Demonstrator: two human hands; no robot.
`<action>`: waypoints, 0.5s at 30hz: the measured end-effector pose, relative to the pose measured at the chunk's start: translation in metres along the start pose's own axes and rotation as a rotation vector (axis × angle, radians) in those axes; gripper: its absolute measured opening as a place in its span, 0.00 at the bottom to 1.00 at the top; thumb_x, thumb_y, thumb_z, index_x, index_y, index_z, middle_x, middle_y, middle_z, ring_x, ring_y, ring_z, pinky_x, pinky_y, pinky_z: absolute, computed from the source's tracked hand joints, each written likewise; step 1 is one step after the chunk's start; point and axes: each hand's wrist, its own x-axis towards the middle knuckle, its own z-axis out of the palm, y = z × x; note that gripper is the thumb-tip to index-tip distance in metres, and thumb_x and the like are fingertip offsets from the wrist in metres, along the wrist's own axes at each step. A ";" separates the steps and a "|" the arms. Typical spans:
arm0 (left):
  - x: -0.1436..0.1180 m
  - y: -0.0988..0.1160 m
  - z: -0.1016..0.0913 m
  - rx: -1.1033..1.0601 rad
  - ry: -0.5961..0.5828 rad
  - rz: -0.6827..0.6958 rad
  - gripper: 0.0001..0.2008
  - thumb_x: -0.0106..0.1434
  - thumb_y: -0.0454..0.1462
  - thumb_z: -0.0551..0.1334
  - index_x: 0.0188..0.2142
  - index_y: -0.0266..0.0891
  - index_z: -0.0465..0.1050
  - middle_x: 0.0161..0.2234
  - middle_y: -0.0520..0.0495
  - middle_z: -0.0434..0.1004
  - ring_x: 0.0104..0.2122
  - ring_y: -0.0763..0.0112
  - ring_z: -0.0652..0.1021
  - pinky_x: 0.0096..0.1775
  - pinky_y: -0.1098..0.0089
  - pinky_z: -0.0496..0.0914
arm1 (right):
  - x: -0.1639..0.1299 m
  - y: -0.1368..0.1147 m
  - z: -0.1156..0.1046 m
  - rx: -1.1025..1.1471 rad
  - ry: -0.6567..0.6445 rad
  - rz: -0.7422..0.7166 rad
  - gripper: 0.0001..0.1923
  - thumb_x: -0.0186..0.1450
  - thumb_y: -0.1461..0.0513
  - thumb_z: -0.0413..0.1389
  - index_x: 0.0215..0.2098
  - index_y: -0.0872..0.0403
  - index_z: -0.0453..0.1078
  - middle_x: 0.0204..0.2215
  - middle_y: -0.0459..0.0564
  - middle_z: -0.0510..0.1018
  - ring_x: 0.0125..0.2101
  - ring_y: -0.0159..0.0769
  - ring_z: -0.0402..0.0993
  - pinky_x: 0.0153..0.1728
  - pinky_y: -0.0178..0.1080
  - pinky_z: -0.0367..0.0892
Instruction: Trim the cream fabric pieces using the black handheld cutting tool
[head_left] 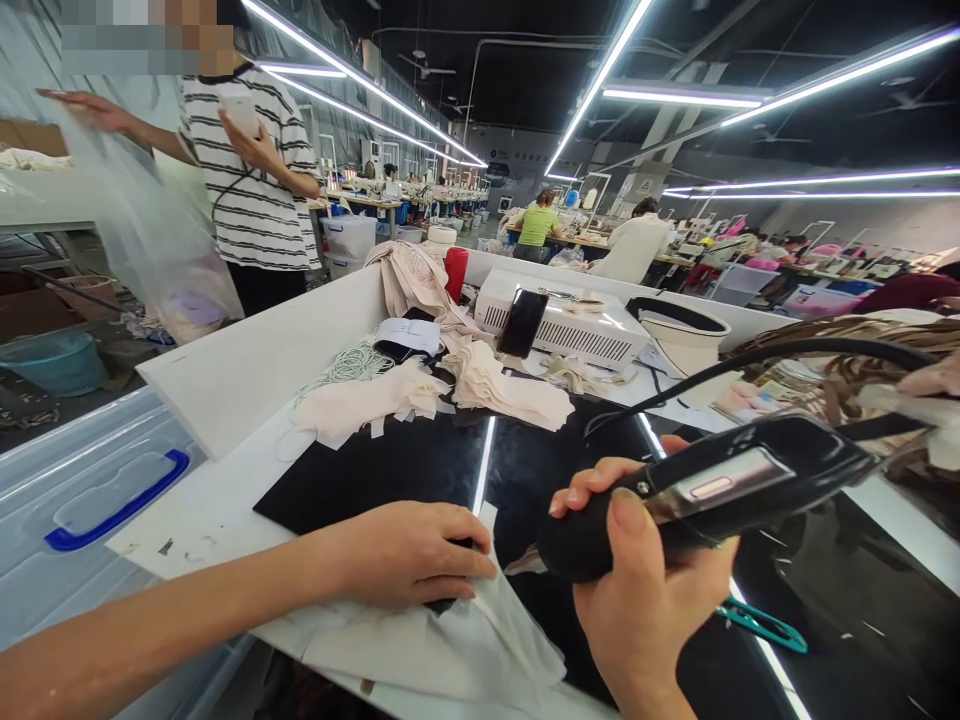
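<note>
The right hand grips a black tool by its rounded end, fingers wrapped around it and thumb pressed on top; a black cable arcs away from the tool to the right. The left hand lies flat, fingers released and spread, pressing a pale cloth onto the glossy black worktop at the near edge. Teal scissors lie just right of the right wrist. To the left, below the table, stands a clear bin with a blue handle. Farther along the worktop sit piles of cream fabric pieces, a coil of white cord, a phone leaning on a white machine, and a red cup. Beyond the table's white wall, a person in a striped shirt holds a plastic bag. Other workers sit at far tables.
</note>
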 end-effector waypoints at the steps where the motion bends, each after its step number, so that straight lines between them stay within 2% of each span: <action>1: 0.000 0.000 0.001 0.010 0.008 0.006 0.12 0.78 0.38 0.60 0.56 0.41 0.76 0.53 0.41 0.78 0.53 0.62 0.79 0.54 0.69 0.73 | -0.001 0.001 0.000 -0.009 -0.003 0.005 0.26 0.62 0.60 0.70 0.55 0.46 0.68 0.29 0.39 0.79 0.24 0.32 0.75 0.27 0.39 0.76; 15: -0.004 -0.005 0.012 0.096 0.037 -0.015 0.14 0.78 0.42 0.59 0.58 0.43 0.77 0.58 0.40 0.75 0.57 0.58 0.78 0.58 0.65 0.74 | 0.004 0.009 0.003 -0.006 0.001 -0.012 0.26 0.62 0.60 0.69 0.55 0.47 0.67 0.29 0.39 0.79 0.24 0.32 0.75 0.27 0.39 0.75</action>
